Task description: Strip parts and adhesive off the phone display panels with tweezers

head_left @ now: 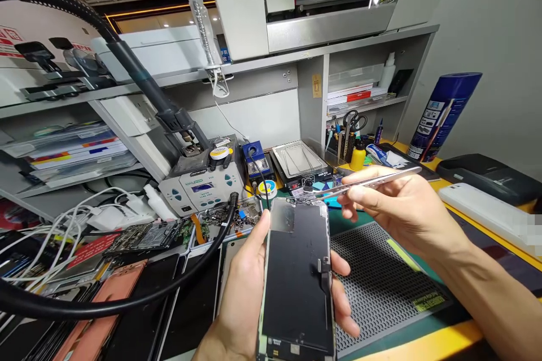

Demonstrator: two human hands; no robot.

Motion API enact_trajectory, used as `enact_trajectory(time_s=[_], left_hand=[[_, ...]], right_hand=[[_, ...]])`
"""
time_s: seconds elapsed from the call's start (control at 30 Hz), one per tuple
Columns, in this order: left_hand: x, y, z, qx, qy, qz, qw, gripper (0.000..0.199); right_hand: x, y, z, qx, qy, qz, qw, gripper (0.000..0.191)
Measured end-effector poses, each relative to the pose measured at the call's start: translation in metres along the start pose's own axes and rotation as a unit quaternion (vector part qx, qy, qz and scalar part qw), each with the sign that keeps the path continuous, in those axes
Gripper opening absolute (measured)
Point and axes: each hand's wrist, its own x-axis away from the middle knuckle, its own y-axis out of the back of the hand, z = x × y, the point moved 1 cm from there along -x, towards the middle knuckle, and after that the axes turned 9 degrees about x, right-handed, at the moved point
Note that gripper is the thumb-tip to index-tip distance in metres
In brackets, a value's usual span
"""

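Observation:
My left hand (245, 276) is closed around a phone screen (296, 282), its dark back facing me, with the thumb on the left edge and the fingers wrapped round the right. A small flex cable sticks out at the screen's right side. Metal tweezers (376, 179) are pinched between the thumb and fingers of my right hand (400, 211). Their tips reach the top edge of the screen, near a small part (302, 199) there; whether they grip it I cannot tell. Below my right hand lies a grey perforated mat (372, 276).
A hot air station (203, 186) stands behind to the left, its black hose (169, 293) arching across the left side. Phone parts and boards (144, 237) crowd the left. A heating plate (300, 161) sits at the back, a blue can (444, 115) at the right.

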Motion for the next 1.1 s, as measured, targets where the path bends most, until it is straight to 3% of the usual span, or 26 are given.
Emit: enact_trajectory(time_s=[0.37,0.9,1.1], left_hand=[[0.0037,0.0038,-0.0010,-0.005,-0.029,0.027,0.999,0.097],[0.0043,-0.0008,-0.0031,-0.003,-0.044,0.025,0.999,0.096],[0.0051,-0.0013,-0.0011,0.003,-0.045,0.012,0.999,0.096]], right_hand=[[0.0044,-0.0052,-0.0048,0.036,0.068,-0.036,0.996,0.009],[0.0082,-0.0075,-0.0041,0.085,0.096,-0.062,0.990,0.004],[0.0053,-0.0087,-0.0079,0.058,0.080,-0.061,0.993,0.003]])
